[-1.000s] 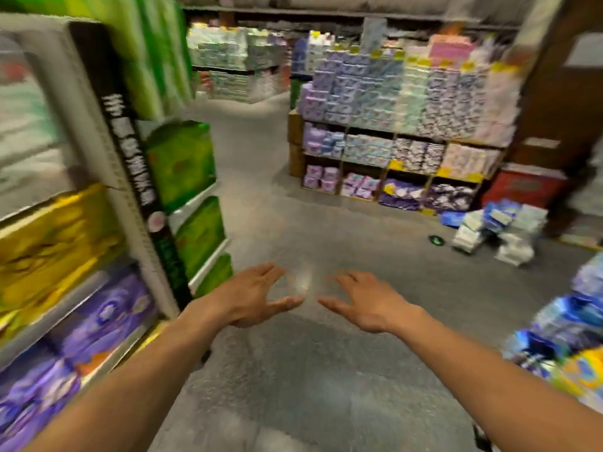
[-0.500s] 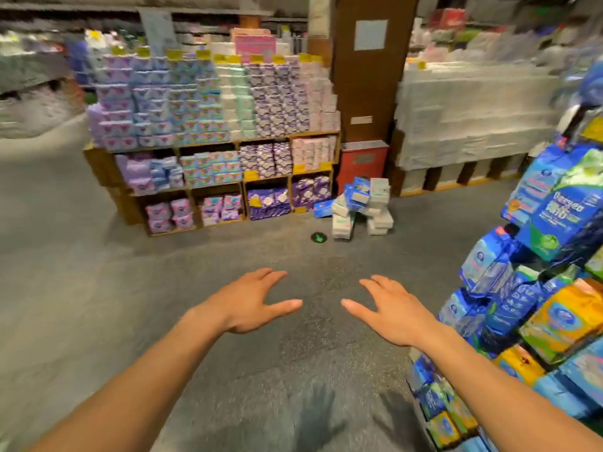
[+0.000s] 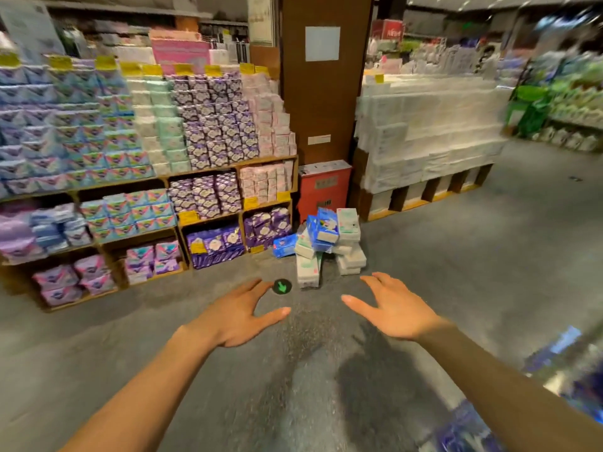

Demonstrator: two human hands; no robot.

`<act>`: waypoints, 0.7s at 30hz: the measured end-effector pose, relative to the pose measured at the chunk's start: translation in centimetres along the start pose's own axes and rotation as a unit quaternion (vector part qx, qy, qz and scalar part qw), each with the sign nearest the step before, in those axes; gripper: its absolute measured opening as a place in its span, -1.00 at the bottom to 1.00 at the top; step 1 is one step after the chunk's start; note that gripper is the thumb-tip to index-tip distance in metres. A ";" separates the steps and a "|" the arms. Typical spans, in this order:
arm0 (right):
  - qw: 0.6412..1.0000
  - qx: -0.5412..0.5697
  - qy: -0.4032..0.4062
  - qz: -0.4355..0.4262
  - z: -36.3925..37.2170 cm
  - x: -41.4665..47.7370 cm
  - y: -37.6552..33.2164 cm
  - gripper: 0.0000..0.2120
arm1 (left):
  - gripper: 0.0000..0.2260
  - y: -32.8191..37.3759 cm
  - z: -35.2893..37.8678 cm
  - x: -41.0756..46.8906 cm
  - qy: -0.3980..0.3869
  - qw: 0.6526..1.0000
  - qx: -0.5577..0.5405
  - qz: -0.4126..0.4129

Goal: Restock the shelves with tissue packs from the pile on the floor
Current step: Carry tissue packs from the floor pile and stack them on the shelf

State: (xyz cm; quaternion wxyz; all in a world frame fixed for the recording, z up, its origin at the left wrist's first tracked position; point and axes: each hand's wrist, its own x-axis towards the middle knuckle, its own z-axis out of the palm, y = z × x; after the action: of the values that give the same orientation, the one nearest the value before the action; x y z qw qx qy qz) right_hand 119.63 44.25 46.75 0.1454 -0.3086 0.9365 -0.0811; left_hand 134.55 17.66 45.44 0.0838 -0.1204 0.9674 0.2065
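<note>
While the left hand (image 3: pixel 239 316) and right hand (image 3: pixel 393 309) hang over the grey floor (image 3: pixel 456 272) with fingers spread and nothing held, the pile of tissue packs (image 3: pixel 328 246) lies ahead, between the wooden shelves (image 3: pixel 235 166) and a red box (image 3: pixel 323 187).

Floor (image 3: pixel 489 256): grey, rough, speckled, matt. Shelves (image 3: pixel 208 172): brown wood, matt. Tissue packs (image 3: pixel 329 243) piled at the shelf's right end: glossy plastic wrap. Pillar (image 3: pixel 323 93): smooth brown panel. Red box (image 3: pixel 323 187): smooth finish
</note>
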 end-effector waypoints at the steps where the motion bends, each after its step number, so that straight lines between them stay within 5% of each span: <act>1: 1.000 0.004 0.003 0.013 -0.3 3.7 0.6 -0.18 | -0.07 -0.9 -0.5 3.8 0.003 1.000 -0.002 0.001; 9: 0.998 0.023 0.011 0.062 -3.1 32.8 7.7 -0.07 | -0.23 -5.7 -5.4 36.0 -0.031 0.998 0.012 0.046; 14: 0.994 0.060 0.008 0.090 -8.7 46.2 13.4 0.21 | 0.11 -5.1 -9.3 54.8 -0.041 0.997 0.017 0.066; 18: 0.997 0.008 0.017 0.073 -12.4 57.9 19.2 -0.20 | -0.17 -3.1 -10.1 68.9 -0.047 0.995 0.050 0.072; 21: 0.998 -0.032 0.000 0.054 -14.6 67.9 24.4 -0.20 | -0.16 -1.7 -9.8 78.9 -0.047 0.995 0.077 0.050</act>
State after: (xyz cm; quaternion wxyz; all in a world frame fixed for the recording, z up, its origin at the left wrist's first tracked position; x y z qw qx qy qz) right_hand 49.26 23.78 39.59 0.1397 -0.2626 0.9538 -0.0427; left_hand 58.42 -3.66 36.92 0.1281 -0.0553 0.9801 0.1413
